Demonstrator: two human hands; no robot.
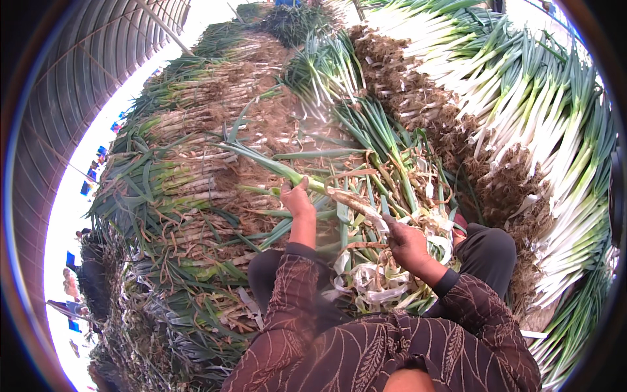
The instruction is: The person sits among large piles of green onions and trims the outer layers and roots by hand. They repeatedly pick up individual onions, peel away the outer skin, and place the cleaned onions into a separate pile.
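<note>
A long green onion (338,193) stretches across both hands in front of my lap. My left hand (297,198) grips it where the green leaves meet the stalk. My right hand (406,245) closes around its lower, root end, so the roots are mostly hidden. Brownish, dirty skin still covers the middle of the stalk. Beneath it lies a heap of peeled skins and stripped leaves (377,279), spread between my knees. Several green onions with long leaves (392,147) rest just beyond the heap.
Unpeeled, soil-covered green onions (196,157) lie in a deep pile to the left. Cleaned white-stalked ones (519,112) form a long row at right, roots inward. Another bunch (323,73) lies ahead. A curved ribbed wall (83,73) rises at far left.
</note>
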